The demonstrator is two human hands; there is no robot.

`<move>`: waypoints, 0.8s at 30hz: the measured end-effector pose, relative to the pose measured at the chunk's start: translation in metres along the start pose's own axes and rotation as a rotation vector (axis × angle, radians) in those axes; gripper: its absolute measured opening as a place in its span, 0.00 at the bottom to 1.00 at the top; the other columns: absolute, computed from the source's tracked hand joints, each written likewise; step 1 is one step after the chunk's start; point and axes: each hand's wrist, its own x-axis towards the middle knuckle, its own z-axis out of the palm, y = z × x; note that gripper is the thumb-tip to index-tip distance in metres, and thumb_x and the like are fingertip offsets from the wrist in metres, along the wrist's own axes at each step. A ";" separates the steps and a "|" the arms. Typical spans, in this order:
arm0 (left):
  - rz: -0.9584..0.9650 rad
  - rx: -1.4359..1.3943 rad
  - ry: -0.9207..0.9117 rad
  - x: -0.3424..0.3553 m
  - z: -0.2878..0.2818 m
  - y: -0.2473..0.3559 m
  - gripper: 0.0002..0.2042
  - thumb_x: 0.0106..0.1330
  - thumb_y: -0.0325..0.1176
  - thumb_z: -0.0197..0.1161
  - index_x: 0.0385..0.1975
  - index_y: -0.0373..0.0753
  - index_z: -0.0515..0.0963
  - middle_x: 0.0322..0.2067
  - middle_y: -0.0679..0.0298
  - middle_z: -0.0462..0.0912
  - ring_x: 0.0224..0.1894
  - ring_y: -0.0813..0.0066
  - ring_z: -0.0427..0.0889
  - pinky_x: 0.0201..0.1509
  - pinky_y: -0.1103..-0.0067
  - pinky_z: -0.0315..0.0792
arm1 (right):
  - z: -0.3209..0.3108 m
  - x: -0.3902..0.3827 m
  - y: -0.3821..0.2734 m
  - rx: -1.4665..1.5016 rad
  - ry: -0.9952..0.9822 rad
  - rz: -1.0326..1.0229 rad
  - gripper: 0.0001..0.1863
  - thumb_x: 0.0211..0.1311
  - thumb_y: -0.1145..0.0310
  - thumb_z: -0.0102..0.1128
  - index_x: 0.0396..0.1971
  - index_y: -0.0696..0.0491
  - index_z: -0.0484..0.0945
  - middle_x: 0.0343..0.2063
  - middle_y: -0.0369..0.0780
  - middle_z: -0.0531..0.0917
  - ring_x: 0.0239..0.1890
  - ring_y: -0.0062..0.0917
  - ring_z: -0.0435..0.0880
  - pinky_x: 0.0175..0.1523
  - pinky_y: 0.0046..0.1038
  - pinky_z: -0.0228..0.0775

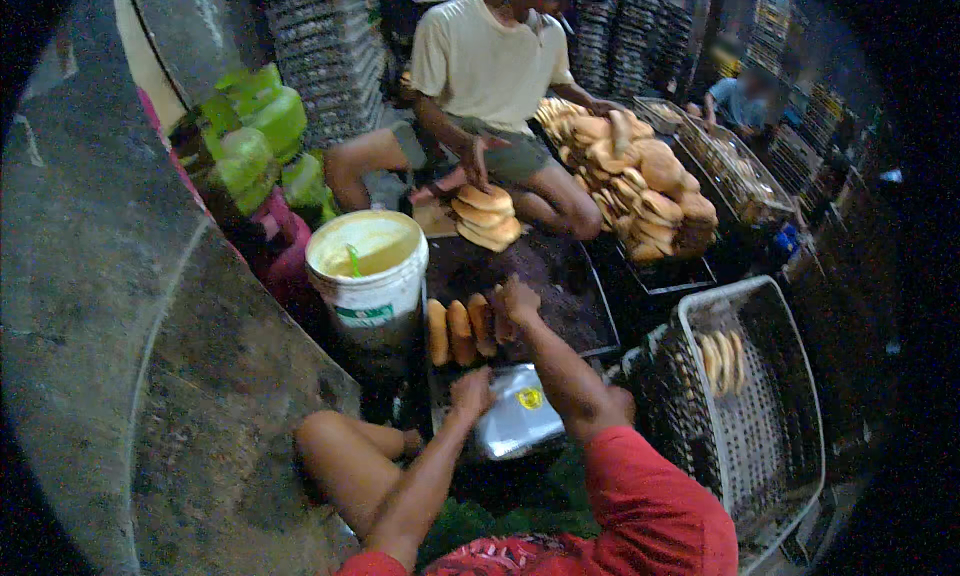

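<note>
Several long brown bread rolls (pixel 460 333) stand side by side on a dark tray (pixel 570 286) in front of me. My right hand (pixel 518 302) is closed at the right end of this row, its fingers around the last roll, which the hand partly hides. Nearer to me lies a stack of clear plastic bags (pixel 520 413) with a yellow round mark. At the stack's upper left corner my left hand (pixel 472 391) is curled closed, just below the rolls. What its fingers hold, if anything, is hidden.
A white bucket (pixel 367 276) with pale cream and a green handle stands left. Opposite, a co-worker (pixel 490 76) reaches to stacked flat breads (pixel 485 218). Behind right is a bread heap (pixel 640 186). A plastic crate (pixel 755 416) at right holds a few rolls. Green gas cylinders (pixel 245 141) stand far left.
</note>
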 end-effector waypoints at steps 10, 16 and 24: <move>0.073 -0.052 0.141 -0.001 -0.015 0.000 0.11 0.55 0.32 0.60 0.37 0.42 0.84 0.36 0.52 0.84 0.44 0.50 0.80 0.47 0.58 0.72 | 0.034 0.043 0.160 0.592 0.347 -0.194 0.27 0.55 0.61 0.68 0.51 0.58 0.71 0.32 0.48 0.81 0.23 0.32 0.80 0.25 0.32 0.75; 0.177 0.219 0.189 -0.015 -0.027 0.013 0.10 0.63 0.39 0.59 0.35 0.41 0.84 0.34 0.55 0.85 0.50 0.58 0.76 0.52 0.64 0.67 | 0.042 0.005 0.197 0.769 -0.126 0.234 0.30 0.47 0.47 0.74 0.37 0.59 0.82 0.27 0.45 0.83 0.22 0.30 0.82 0.30 0.33 0.77; 0.095 0.002 0.356 -0.013 -0.015 -0.008 0.15 0.68 0.39 0.57 0.48 0.38 0.72 0.28 0.50 0.82 0.32 0.45 0.81 0.33 0.56 0.74 | 0.031 -0.030 0.136 0.385 0.426 0.021 0.28 0.54 0.52 0.66 0.46 0.56 0.70 0.37 0.51 0.83 0.43 0.48 0.83 0.49 0.47 0.73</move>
